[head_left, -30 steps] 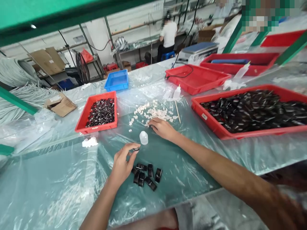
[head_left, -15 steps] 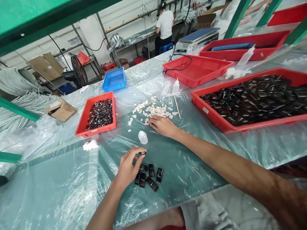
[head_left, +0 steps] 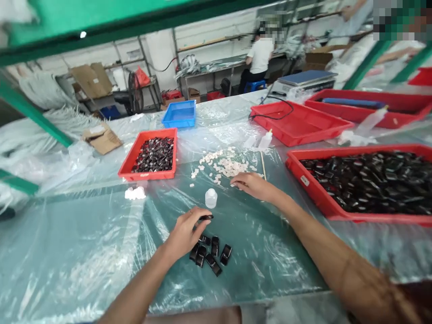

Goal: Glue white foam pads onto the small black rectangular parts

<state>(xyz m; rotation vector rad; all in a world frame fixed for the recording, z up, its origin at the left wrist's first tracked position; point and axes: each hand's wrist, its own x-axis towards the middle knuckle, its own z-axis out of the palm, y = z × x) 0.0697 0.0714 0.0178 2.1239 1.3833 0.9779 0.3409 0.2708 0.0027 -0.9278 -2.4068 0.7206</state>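
Between thumb and fingers, my left hand (head_left: 189,231) pinches a small black part (head_left: 206,217). Just below it, several black parts (head_left: 215,246) lie on the plastic-covered table. My right hand (head_left: 251,184) is at the near right edge of a scatter of small white pieces (head_left: 231,166), its fingertips pressed together; what they hold, if anything, is too small to make out. A small white bottle (head_left: 211,198) stands between the two hands. A thin stick (head_left: 263,165) lies behind my right hand.
Red trays of black parts stand at left (head_left: 173,153) and right (head_left: 312,198). Farther back are a blue tray (head_left: 178,114), a red tray (head_left: 300,123), a squeeze bottle (head_left: 265,140) and a scale (head_left: 307,78). A person (head_left: 261,56) sits in the background. A green beam crosses the top.
The camera view has shifted. My right hand has drawn back slightly from the white pieces toward the right. My left hand still pinches the black part, now tilted more edge-on.
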